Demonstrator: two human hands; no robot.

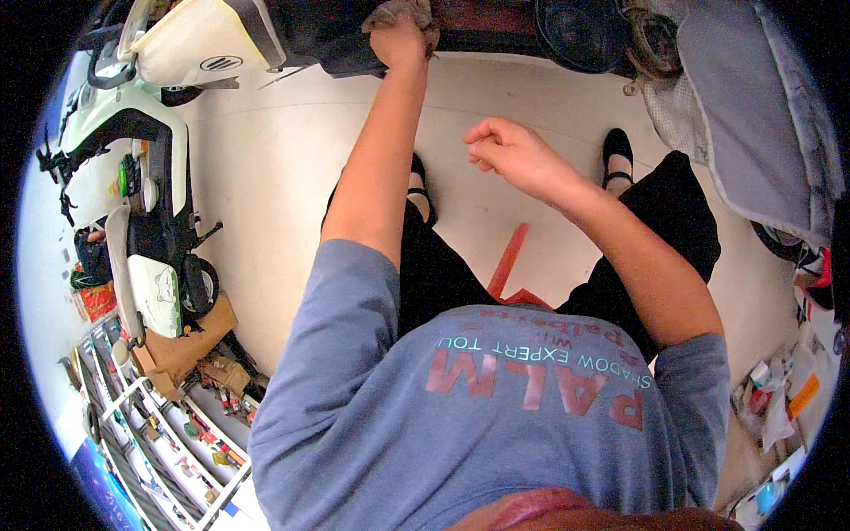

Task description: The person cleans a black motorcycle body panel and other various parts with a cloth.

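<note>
My left hand [398,43] reaches forward to the top of the view and grips a crumpled brownish cloth [397,9]. The cloth rests against dark parts of what looks like a scooter [478,25]; the fingers are partly hidden. Above the floor, nearer my body, my right hand [508,149] hangs in the air with its fingers loosely bent, and no object shows in it.
A pale green scooter [154,292] stands at the left, near a cardboard sheet [192,338] and a metal shelf rack [222,494] with packaged goods. A grey cover [750,126] drapes a vehicle at the right. Plastic bags [773,398] lie at lower right.
</note>
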